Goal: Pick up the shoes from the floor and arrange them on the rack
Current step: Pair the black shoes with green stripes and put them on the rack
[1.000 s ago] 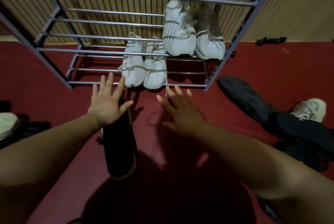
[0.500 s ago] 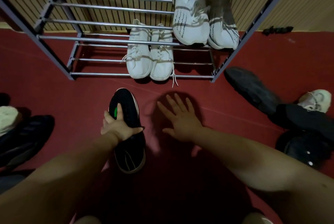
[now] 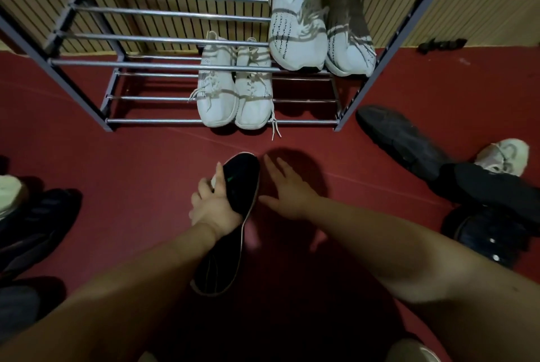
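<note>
1. Black fabric with a pale sole rim: that is the low black shoe (image 3: 244, 183) your left hand (image 3: 214, 208) grips, fingers curled over its side near the middle. The shoe is rolled onto its edge, toe pointing away from you. Whether it is clear of the ground cannot be told.
2. Your right hand (image 3: 287, 193) holds nothing, fingers straight and spread, just beside the shoe's right edge. Whether it touches the shoe cannot be told.
3. Your two hands are close together with the shoe between them, low over the dark red floor (image 3: 131, 157), in front of the grey metal rack with chrome bars (image 3: 163, 121).
4. On the rack's lowest tier, right of centre, a pair of plain white lace-up sneakers (image 3: 233, 98) stands side by side, toes toward you, one lace hanging over the front bar.
5. On the tier above, at the right end, stands a pair of white knit sneakers with grey stripes (image 3: 298, 37).
6. Right of the rack, on the floor, lie a dark grey chunky shoe (image 3: 400, 139), a white sneaker (image 3: 502, 157) and heaped black shoes (image 3: 491, 195). A dark shoe (image 3: 38, 224) lies at the left edge.
</note>
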The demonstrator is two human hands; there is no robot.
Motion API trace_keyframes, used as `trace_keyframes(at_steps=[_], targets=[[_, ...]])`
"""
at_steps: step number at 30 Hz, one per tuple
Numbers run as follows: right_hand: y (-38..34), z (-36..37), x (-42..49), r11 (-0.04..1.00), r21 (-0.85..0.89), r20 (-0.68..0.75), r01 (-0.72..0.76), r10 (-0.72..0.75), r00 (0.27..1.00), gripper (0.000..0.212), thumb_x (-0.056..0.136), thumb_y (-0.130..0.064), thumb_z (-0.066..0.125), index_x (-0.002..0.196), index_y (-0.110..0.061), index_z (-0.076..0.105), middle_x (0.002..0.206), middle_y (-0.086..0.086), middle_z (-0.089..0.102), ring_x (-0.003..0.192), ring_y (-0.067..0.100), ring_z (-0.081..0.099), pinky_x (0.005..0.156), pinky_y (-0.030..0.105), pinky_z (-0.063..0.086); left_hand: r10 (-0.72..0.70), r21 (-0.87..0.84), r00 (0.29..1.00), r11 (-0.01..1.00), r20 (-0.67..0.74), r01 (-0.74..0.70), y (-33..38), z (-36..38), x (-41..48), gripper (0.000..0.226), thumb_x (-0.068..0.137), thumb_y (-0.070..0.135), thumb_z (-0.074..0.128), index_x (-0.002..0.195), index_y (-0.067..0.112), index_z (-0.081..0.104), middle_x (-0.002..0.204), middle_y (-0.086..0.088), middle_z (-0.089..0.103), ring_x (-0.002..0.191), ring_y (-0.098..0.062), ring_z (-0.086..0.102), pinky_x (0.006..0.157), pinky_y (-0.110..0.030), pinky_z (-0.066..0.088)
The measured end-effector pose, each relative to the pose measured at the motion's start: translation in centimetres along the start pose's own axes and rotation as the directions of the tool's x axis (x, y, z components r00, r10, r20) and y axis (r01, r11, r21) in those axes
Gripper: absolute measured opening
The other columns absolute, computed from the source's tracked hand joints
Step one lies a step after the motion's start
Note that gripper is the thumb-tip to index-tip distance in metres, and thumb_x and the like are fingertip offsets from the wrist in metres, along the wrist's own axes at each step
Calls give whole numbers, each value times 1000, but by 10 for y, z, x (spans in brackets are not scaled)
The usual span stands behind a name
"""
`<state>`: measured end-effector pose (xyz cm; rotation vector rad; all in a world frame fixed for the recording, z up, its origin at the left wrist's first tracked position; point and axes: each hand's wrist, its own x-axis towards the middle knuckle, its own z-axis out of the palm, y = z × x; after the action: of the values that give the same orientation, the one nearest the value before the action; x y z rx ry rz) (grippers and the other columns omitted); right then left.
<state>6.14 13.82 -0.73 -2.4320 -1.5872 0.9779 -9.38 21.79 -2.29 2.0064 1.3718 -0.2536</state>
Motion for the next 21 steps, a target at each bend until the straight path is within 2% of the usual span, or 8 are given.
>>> trace_keyframes(at_steps=[3,5,7,9,13,15,18,21], targets=[[9,-1,-2,989,126,36,-83,79,996,89,90,-44,55,149,-33,-11,159,13,-4,145,34,12,117,42,19,86,56,996,995,36,-88,14,0,-2,109,77,33,68,143,45,-18,153,-11,-1,133,-38,23,105,-46,32],[16,-4,-3,979,164,51,-124,117,992,90,90,-44,55,148,-35,-12,159,14,-3,144,35,14,117,42,19,99,61,991,993,84,-105,18,-1,0,109,77,29,68,142,49,-17,153,-12,-2,128,-41,36,103,-44,37],[23,-8,-5,962,220,61,-161,151,987,89,91,-43,54,148,-34,-14,158,16,-3,145,33,16,117,40,20,97,44,985,994,142,-104,18,-2,6,111,75,22,69,142,51,-14,150,-14,8,116,-41,50,95,-38,44],[31,-12,-8,947,264,59,-184,175,983,88,93,-41,53,148,-31,-15,158,17,-1,145,31,16,117,37,19,101,-12,976,995,195,-101,19,-3,10,113,72,14,70,144,50,-9,135,-13,23,106,-38,55,89,-33,47],[45,-12,-16,902,371,34,-223,226,973,88,93,-39,54,149,-28,-13,156,21,8,143,30,21,115,32,20,149,-181,967,977,205,-112,34,1,12,110,74,4,70,147,45,-1,115,-7,21,100,-32,52,83,-23,44],[51,-13,-19,867,442,-1,-231,258,966,88,92,-40,55,150,-26,-11,156,19,13,143,30,22,112,31,22,206,-268,961,951,185,-152,51,3,12,115,67,9,75,147,43,0,117,-9,27,106,-31,51,82,-21,42],[59,-21,-23,805,575,-121,-148,262,957,86,94,-35,54,150,-19,-10,155,14,24,138,30,33,106,27,29,420,-380,898,858,131,-345,74,8,17,129,38,36,69,148,40,2,130,-15,39,117,-27,50,83,-20,45],[65,-37,-32,754,656,-246,-21,240,939,82,96,-22,53,150,-16,-9,150,11,33,132,29,42,97,26,37,553,-401,828,782,92,-478,98,6,19,129,37,41,64,150,34,4,128,-15,47,115,-22,52,84,-15,44]])
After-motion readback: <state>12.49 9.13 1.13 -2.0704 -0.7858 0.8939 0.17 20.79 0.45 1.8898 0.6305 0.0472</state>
